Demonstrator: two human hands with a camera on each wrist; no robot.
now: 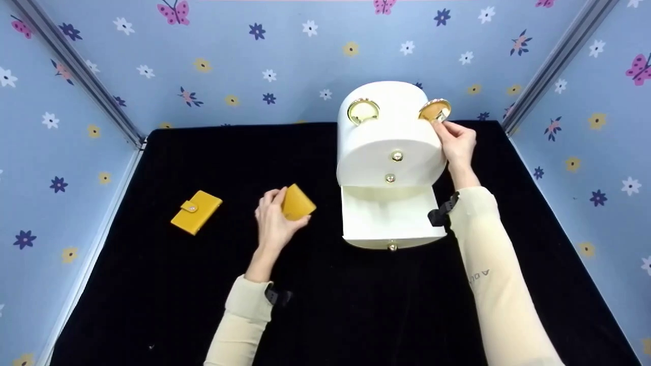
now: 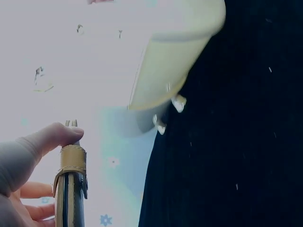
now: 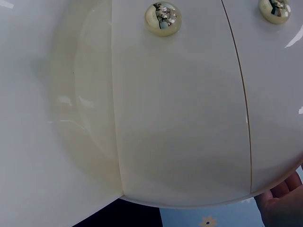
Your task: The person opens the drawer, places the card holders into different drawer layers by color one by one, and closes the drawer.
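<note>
In the head view my left hand [image 1: 274,221] holds a yellow wallet [image 1: 297,203] between thumb and fingers, raised over the black cloth. The left wrist view shows this wallet [image 2: 70,189] edge-on, with a strap and snap. A second yellow wallet [image 1: 197,212] lies at the left, its snap strap upward. A white rounded cabinet [image 1: 389,127] with gold knobs stands right of centre, its bottom drawer [image 1: 391,211] pulled out. My right hand [image 1: 457,145] pinches the lower edge of the gold-rimmed disc [image 1: 436,109] on the cabinet's right; its thumb is hidden.
Another gold-rimmed disc [image 1: 363,111] sits at the cabinet's upper left. The black cloth [image 1: 325,310] covers the table. Blue flowered panels [image 1: 285,61] enclose the back and sides, with metal posts [image 1: 559,61] at the corners.
</note>
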